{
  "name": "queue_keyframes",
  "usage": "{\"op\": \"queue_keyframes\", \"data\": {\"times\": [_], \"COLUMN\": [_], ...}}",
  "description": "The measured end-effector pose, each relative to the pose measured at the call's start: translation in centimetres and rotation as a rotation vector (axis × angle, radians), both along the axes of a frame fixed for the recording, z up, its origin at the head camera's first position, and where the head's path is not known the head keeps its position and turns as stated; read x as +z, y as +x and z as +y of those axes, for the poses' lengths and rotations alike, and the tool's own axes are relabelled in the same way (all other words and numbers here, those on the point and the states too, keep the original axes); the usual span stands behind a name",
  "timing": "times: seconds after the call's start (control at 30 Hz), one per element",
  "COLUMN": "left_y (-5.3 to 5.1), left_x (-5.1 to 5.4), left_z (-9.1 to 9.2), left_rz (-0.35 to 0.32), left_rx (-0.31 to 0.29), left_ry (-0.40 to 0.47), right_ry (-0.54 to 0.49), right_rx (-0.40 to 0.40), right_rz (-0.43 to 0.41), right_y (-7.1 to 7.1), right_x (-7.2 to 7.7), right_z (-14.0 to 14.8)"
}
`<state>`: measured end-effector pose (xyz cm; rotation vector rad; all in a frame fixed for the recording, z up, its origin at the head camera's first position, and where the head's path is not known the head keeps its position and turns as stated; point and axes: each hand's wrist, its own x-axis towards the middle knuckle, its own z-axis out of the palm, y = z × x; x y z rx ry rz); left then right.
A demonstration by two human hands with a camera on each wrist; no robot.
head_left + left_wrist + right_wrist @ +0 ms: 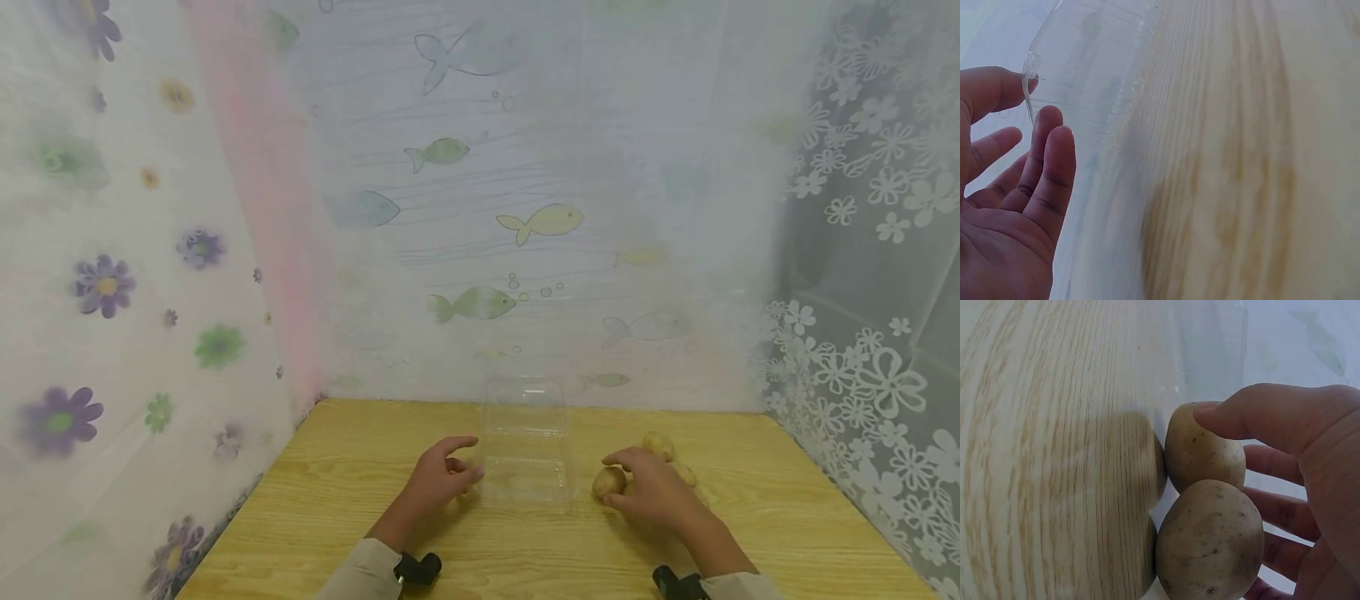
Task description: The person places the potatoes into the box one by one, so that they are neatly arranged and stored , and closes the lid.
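A clear plastic container (527, 479) stands on the table, its lid raised against the back. Beside its left edge is my left hand (444, 477), thumb and forefinger apart; in the left wrist view the thumb tip meets the plastic rim (1025, 84). My right hand (651, 490) holds a potato (608, 482) to the right of the container. The right wrist view has the thumb on this potato (1200, 450) with the fingers behind it. A second potato (1210, 544) sits right against it. More potatoes (658, 446) lie behind the right hand, partly hidden by it.
The wood-grain table (360, 467) runs back to a curtain printed with fish (480, 302). A flowered curtain (105, 286) hangs on the left, and a sheer one with white flowers (891, 390) on the right.
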<state>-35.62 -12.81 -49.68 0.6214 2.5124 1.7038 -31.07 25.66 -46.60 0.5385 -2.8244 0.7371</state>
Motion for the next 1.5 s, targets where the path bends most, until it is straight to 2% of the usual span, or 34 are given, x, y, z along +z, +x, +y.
{"op": "queue_keyframes", "data": {"times": [0.27,0.47,0.7,1.0,1.5], "left_y": [0.8,1.3,1.5,2.3,3.3], "left_x": [0.2,0.3,0.3,0.4,0.5], "left_z": [-0.2,-0.3,-0.3,-0.4,-0.5], "left_rz": [0.014,-0.003,0.001,0.000,-0.037], "left_rx": [-0.010,-0.021,-0.019,-0.031,-0.044], "left_ry": [-0.011,0.019,0.017,0.018,0.043], "right_ry": [-0.002,-0.022,-0.020,-0.040,-0.038], "right_rx": [-0.001,-0.005,-0.011,0.025,-0.002], "right_rz": [-0.001,-0.029,-0.031,-0.054,-0.082], "right_y": [0.1,0.1,0.0,-0.2,-0.7], "right_x": [0.2,0.2,0.1,-0.1,-0.5], "right_z": [0.0,0.0,0.0,0.2,0.0]}}
